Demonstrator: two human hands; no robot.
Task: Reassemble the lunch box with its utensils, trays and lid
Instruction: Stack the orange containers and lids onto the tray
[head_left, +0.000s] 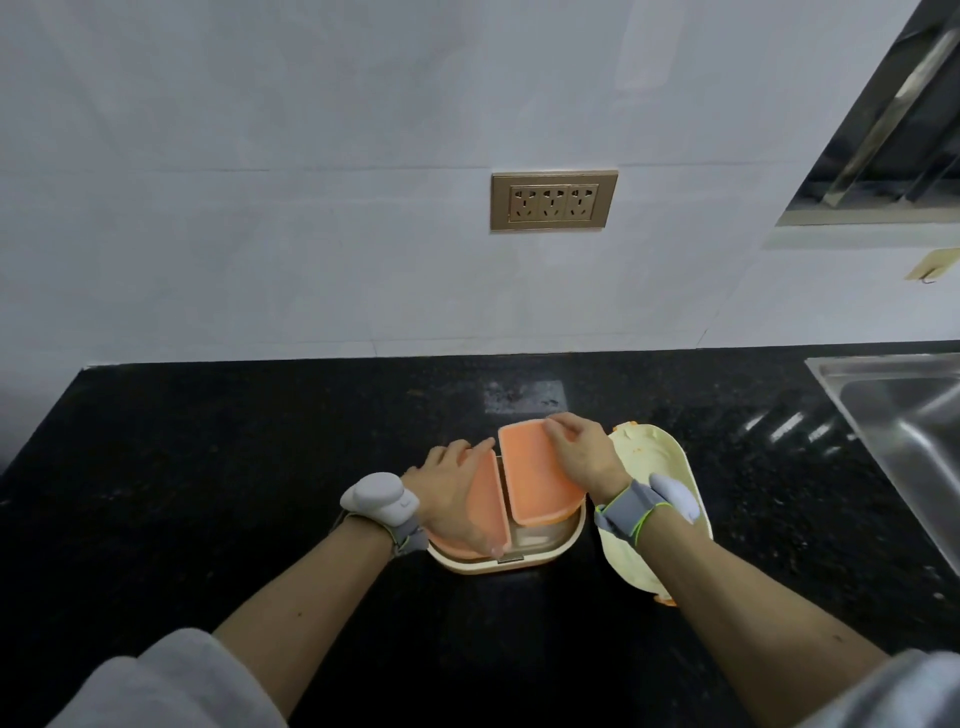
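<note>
Head view, one lunch box (540, 551) on our black tabletop (208, 467): left hand (449, 491) grip curled on one orange tray (491, 509), right hand (582, 457) grip holding another tilted tray (535, 480), pale lid (649, 457) just beside.

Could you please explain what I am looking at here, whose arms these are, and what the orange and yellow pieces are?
There is no machine: a person wears a camera on the head, looking down at their own two arms. On the black counter sits a lunch box base. The left hand holds one orange tray, the right hand another orange tray, both tilted over the base. The pale yellow lid lies to the right, a steel sink beyond. The grey wrist devices are strapped on; their purpose is not visible.
</note>
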